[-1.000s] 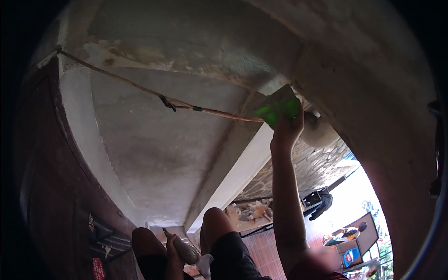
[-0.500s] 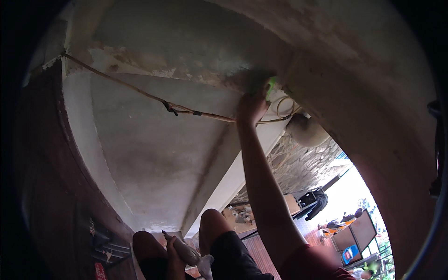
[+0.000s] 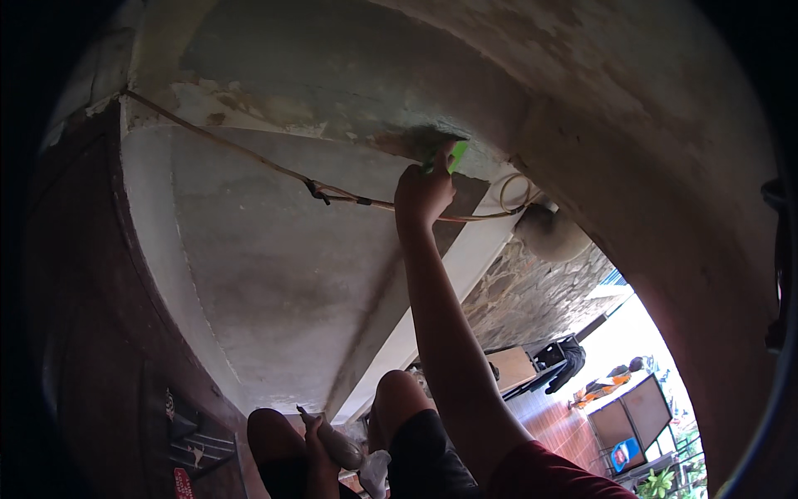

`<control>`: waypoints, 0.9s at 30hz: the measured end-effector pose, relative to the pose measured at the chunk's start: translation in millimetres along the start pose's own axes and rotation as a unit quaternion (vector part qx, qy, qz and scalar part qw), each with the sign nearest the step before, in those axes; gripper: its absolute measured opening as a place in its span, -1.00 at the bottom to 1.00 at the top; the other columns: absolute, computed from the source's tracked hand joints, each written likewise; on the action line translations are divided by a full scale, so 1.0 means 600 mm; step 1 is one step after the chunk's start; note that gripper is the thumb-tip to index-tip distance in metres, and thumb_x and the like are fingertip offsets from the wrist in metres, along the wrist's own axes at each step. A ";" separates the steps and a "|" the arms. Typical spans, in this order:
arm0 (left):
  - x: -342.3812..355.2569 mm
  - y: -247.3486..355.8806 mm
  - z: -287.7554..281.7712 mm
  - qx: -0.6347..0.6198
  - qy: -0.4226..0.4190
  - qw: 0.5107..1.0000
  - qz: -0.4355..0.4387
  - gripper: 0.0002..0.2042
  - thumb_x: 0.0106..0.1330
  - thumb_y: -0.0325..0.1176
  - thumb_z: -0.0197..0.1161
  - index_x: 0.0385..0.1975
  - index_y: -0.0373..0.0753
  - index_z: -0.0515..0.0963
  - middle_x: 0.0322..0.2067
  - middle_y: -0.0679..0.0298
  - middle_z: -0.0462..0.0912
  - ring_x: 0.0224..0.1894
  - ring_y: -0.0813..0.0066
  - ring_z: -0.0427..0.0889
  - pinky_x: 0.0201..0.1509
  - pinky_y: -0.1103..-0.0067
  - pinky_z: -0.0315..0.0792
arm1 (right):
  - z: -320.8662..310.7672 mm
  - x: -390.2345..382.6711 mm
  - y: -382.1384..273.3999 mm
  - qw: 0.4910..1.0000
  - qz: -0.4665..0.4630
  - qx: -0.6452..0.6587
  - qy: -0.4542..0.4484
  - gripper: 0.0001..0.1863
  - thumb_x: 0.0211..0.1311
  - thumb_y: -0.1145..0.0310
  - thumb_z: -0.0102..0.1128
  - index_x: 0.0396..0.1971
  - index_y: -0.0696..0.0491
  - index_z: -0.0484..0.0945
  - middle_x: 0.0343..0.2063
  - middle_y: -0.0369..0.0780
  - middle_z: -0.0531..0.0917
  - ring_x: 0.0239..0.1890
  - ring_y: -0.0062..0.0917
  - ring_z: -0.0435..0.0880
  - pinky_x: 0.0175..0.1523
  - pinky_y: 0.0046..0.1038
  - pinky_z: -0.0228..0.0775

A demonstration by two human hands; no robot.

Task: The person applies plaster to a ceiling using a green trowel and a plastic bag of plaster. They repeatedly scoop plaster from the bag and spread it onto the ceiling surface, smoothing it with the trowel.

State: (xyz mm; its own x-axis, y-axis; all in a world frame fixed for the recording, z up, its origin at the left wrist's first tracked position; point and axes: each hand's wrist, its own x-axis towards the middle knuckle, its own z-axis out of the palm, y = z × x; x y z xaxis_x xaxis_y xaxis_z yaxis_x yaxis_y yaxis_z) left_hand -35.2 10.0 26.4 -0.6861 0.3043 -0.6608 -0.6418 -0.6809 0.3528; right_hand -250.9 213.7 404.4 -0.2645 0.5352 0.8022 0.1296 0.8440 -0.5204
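My right hand (image 3: 424, 196) is raised with its fingers closed on a bright green putty spreader (image 3: 458, 155). The spreader is at the rough, patchy plaster strip (image 3: 366, 133) on the wall, beside a dark, wet-looking patch. Low between my knees, my left hand (image 3: 316, 445) is wrapped round a clear plastic piping bag (image 3: 343, 449) of grey paste. Its narrow tip points up and away from me, and its loose end is bunched near my thigh. The fingers of my left hand are partly hidden.
A tan cable (image 3: 249, 160) sags across the wall just below the spreader, ending in a coil (image 3: 516, 193) by a rounded pale object (image 3: 550, 233). Dark panelling (image 3: 83, 274) stands at left. A person (image 3: 611, 382) in orange and dark clothing is far right, near brown boards (image 3: 636, 412).
My right hand has moved left along the plaster strip with the spreader, whose green blade now shows more broadly. My left hand keeps its hold on the bag. The view has shifted slightly.
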 end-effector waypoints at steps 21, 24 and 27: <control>0.004 0.005 0.007 -0.011 0.030 0.999 -0.008 -0.67 0.11 -0.08 0.26 -0.28 -0.14 0.39 -0.50 0.26 0.47 -0.48 0.34 0.53 -0.37 0.42 0.49 | 0.035 0.007 0.022 0.991 -0.087 -0.096 0.034 -0.29 0.07 0.53 0.03 0.32 0.13 0.16 0.32 0.01 0.28 0.31 -0.02 0.31 0.07 -0.13 0.55; 0.003 0.003 0.011 -0.015 0.022 1.000 -0.007 -0.67 0.10 -0.08 0.26 -0.28 -0.14 0.39 -0.50 0.26 0.46 -0.49 0.34 0.53 -0.38 0.42 0.49 | 0.051 -0.024 0.008 0.994 -0.083 -0.070 0.014 -0.29 0.05 0.54 0.02 0.31 0.13 0.17 0.32 0.03 0.27 0.29 -0.01 0.33 0.05 -0.13 0.56; -0.004 0.004 0.018 -0.017 0.017 1.000 -0.015 -0.67 0.10 -0.09 0.25 -0.27 -0.13 0.39 -0.49 0.27 0.46 -0.49 0.34 0.53 -0.38 0.43 0.49 | 0.031 -0.044 0.003 0.992 -0.123 -0.030 0.020 -0.29 0.04 0.55 0.02 0.31 0.14 0.19 0.19 0.08 0.41 0.16 -0.06 0.49 -0.07 -0.16 0.59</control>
State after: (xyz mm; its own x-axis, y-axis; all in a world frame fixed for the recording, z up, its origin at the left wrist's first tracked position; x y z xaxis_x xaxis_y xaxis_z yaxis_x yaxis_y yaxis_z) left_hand -38.9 15.0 36.0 -0.6548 0.3023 -0.6927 -0.6492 -0.6943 0.3107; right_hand -261.1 200.4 376.7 -0.2574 0.3127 0.9143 0.1221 0.9491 -0.2903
